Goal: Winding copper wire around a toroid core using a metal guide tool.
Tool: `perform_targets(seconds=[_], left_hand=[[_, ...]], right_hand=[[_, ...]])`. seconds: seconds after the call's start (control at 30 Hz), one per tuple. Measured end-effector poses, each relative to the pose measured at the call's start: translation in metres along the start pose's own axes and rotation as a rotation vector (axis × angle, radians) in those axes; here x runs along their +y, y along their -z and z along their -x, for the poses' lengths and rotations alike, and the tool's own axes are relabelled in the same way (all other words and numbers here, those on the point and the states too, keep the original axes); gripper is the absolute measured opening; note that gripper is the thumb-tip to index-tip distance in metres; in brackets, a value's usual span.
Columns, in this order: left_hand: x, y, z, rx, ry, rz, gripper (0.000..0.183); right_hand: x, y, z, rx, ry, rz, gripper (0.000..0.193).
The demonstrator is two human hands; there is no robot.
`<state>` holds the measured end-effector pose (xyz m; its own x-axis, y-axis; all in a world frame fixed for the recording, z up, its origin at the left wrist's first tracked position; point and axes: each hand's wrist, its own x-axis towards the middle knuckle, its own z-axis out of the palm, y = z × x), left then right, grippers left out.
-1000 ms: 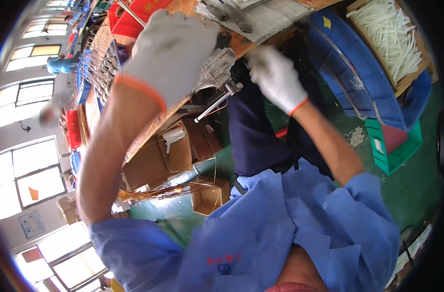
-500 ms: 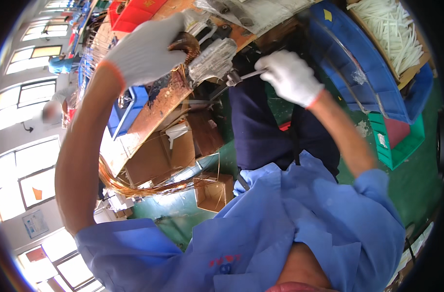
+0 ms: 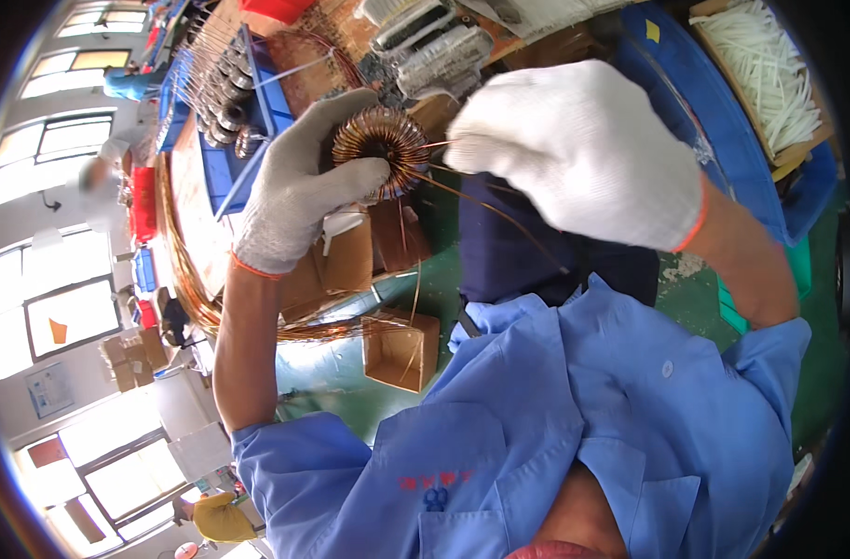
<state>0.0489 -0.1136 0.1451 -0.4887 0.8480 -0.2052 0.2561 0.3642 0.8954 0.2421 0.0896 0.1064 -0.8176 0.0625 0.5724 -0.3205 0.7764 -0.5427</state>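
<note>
A ring-shaped coil (image 3: 361, 135), closely wound with copper wire, is held up over the near edge of the bench. My left hand (image 3: 299, 186), in a white knit glove, grips it from the left with the thumb across its front. Copper wire ends (image 3: 481, 203) stick out from the coil to the right, and another hangs below it. Beside the coil, my gloved right hand (image 3: 583, 154) has its fingers pressed together on a wire end that runs from the ring. Its fingertips partly cover that wire.
Behind the coil, grey blocks (image 3: 443, 58) lie on the wooden bench. A blue bin (image 3: 222, 177) with several wound rings stands at left. Long copper wires (image 3: 178, 270) curve past the bench near an open carton (image 3: 401, 373). White strips (image 3: 760, 79) fill a box on the right.
My left hand has come nearer with the coil, lifting it away from the bench. My right hand no longer holds the metal-handled tool; it has moved up and left to the coil's wire.
</note>
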Motion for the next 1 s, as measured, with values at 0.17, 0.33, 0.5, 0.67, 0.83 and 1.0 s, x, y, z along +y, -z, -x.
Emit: perform_targets(seconds=[0.17,0.33,0.5,0.67,0.83,1.0], left_hand=[[-0.022,-0.021,0.000,-0.182,0.032,0.126,0.066],[-0.023,-0.055,-0.005,-0.285,0.008,0.182,0.060],[-0.021,-0.076,-0.005,-0.259,0.045,0.427,0.060],[-0.028,-0.086,-0.013,-0.216,0.065,0.425,0.056],[-0.028,-0.091,-0.014,-0.236,0.053,0.337,0.055],[-0.040,-0.099,-0.016,-0.252,0.080,0.532,0.053]], right_hand=[[0.033,0.017,0.015,-0.054,-0.325,-0.294,0.015],[0.045,0.038,0.010,-0.113,-0.260,-0.138,0.013],[0.030,0.052,0.014,0.036,0.100,0.569,0.008],[-0.002,0.059,0.023,-0.008,0.139,1.001,0.010],[0.031,0.051,0.034,-0.009,0.071,0.947,0.010],[0.043,0.030,0.023,0.122,-0.310,0.057,0.017]])
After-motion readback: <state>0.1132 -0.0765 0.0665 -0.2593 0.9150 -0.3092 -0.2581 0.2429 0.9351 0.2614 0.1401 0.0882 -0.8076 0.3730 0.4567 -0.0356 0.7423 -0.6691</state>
